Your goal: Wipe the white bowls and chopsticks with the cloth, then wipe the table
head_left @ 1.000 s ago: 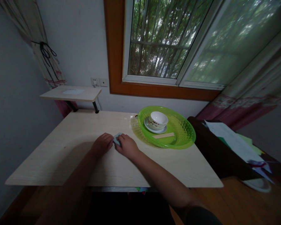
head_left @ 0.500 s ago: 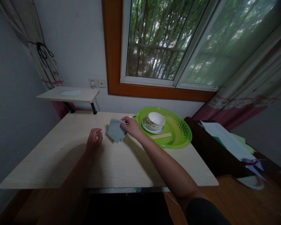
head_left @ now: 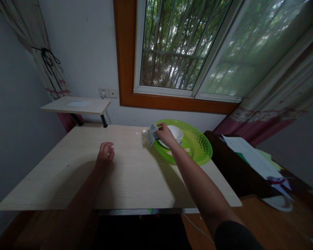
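Observation:
My right hand (head_left: 166, 133) pinches a grey-blue cloth (head_left: 152, 134) by one side, and the cloth hangs folded at the left rim of a round green tray (head_left: 198, 156). Behind that hand are stacked white bowls (head_left: 176, 132) on a plate, partly hidden by the hand. Chopsticks (head_left: 187, 150) lie in the tray, partly covered by my right forearm. Over the left middle of the wooden table (head_left: 135, 180), my left hand (head_left: 106, 151) rests with its fingers loosely curled and apart from the thumb, holding nothing.
A small raised shelf (head_left: 94, 106) with a white paper on it stands at the table's back left. Some clear, shiny item (head_left: 145, 133) lies by the tray's left rim. To the right is a dark piece of furniture bearing papers (head_left: 247, 156). A window is behind.
My right hand has carried the cloth rightward from the table's middle to the tray's left rim, and the cloth now hangs more folded. The left hand has stayed in place.

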Demonstrator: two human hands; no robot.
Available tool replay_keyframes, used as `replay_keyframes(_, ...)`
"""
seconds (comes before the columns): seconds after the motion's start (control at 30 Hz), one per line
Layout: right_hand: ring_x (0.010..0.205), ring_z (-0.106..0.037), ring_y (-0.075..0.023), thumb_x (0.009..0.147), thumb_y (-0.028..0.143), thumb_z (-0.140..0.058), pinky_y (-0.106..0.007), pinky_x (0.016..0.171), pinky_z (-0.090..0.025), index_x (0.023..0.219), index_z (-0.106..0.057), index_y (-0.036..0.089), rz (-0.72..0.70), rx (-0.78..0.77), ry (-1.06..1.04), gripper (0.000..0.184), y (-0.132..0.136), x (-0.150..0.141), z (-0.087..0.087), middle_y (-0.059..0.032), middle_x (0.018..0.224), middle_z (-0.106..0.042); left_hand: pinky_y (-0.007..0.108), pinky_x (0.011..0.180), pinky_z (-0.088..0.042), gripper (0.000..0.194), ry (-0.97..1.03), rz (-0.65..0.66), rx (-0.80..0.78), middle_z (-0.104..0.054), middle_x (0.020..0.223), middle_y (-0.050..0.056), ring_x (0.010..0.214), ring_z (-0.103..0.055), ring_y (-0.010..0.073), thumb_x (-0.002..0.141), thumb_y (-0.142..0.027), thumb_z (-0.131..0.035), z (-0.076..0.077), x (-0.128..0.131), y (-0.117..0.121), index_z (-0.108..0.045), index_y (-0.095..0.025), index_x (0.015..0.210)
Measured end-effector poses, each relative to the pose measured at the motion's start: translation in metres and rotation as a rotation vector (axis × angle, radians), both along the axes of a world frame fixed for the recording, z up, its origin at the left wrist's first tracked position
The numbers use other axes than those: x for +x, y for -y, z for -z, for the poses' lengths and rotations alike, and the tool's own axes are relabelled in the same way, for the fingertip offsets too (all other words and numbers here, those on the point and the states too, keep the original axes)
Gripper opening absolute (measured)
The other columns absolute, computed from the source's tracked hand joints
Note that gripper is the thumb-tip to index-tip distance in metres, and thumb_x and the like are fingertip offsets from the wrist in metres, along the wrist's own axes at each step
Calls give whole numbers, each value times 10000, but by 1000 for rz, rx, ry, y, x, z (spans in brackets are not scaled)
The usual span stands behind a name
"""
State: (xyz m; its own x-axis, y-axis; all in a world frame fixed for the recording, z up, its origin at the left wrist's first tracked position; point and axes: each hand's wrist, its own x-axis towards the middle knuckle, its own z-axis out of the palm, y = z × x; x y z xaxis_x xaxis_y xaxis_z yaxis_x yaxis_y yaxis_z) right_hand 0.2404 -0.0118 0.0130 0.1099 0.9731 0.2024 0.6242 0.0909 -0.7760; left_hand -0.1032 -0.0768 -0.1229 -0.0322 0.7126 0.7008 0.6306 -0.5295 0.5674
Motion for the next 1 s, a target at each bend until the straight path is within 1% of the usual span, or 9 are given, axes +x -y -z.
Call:
replay_keyframes(0.17, 787, -642, -180, 818, 185, -623, -263, 684, -453, 1173, -579, 189, 15, -35, 57, 358, -5, 12, 16, -49, 952, -699, 348, 776, -602, 268, -49, 2, 24, -556, 1150, 110, 923, -629, 191, 901, -105, -488, -1, 0, 1, -557, -197, 1144)
replay_keyframes(0.27, 780, -636, -186, 794, 192, -621, -270, 689, -449, 1165, -581, 187, 11, -28, 75, 373, -6, 18, 25, -47, 934, -697, 343, 769, -604, 246, -51, 5, 12, -553, 1149, 108, 896, -624, 183, 912, -117, -484, -2, 0, 1, -556, -195, 1133)
replay_keyframes(0.33, 778, -635, -189, 787, 197, -616, -273, 693, -449, 1162, -582, 185, 14, -26, 79, 377, -6, 21, 27, -48, 926, -696, 339, 764, -604, 235, -47, 3, -1, -555, 1144, 108, 881, -622, 179, 915, -123, -484, -2, 0, 1, -560, -194, 1125)
replay_keyframes(0.43, 790, -639, -192, 786, 196, -603, -271, 699, -449, 1165, -582, 187, 23, -21, 101, 380, -5, 22, 25, -48, 929, -700, 334, 759, -601, 235, -53, 6, -1, -561, 1140, 107, 900, -621, 183, 911, -117, -484, -3, 1, 0, -568, -194, 1116)
replay_keyframes(0.6, 838, -659, -202, 782, 190, -616, -267, 723, -460, 1184, -580, 185, 38, -38, 145, 403, -4, 21, 18, -58, 968, -719, 350, 774, -597, 246, -79, 20, 18, -565, 1135, 110, 1017, -617, 222, 909, -105, -476, -3, 1, 1, -576, -196, 1114)
replay_keyframes(0.8, 888, -678, -220, 807, 168, -597, -280, 767, -489, 1265, -559, 165, 21, -60, 201, 459, 1, 21, 17, -77, 1006, -722, 360, 789, -596, 264, -74, 33, 3, -555, 1158, 108, 1014, -618, 218, 910, -94, -479, -2, 1, 2, -572, -198, 1133)
replay_keyframes(0.87, 956, -675, -226, 815, 152, -590, -295, 844, -502, 1300, -554, 133, 18, -38, 255, 487, 3, 20, 17, -121, 1112, -697, 364, 791, -596, 258, -80, 33, -2, -555, 1154, 109, 1017, -617, 221, 911, -95, -479, -3, 1, 1, -575, -199, 1128)
replay_keyframes(0.93, 1056, -657, -241, 826, 142, -586, -317, 936, -494, 1335, -552, 108, 37, 16, 329, 511, 7, 18, 15, -177, 1262, -625, 368, 794, -595, 248, -92, 36, 6, -561, 1137, 108, 1027, -612, 226, 913, -93, -467, -3, 1, 1, -578, -199, 1107)
replay_keyframes(1.0, 1130, -631, -262, 845, 142, -579, -340, 998, -477, 1361, -557, 109, 59, 76, 404, 517, 10, 14, 12, -199, 1338, -560, 373, 806, -592, 236, -103, 43, 13, -566, 1124, 107, 1049, -607, 233, 914, -94, -460, -3, 1, 0, -583, -200, 1085)
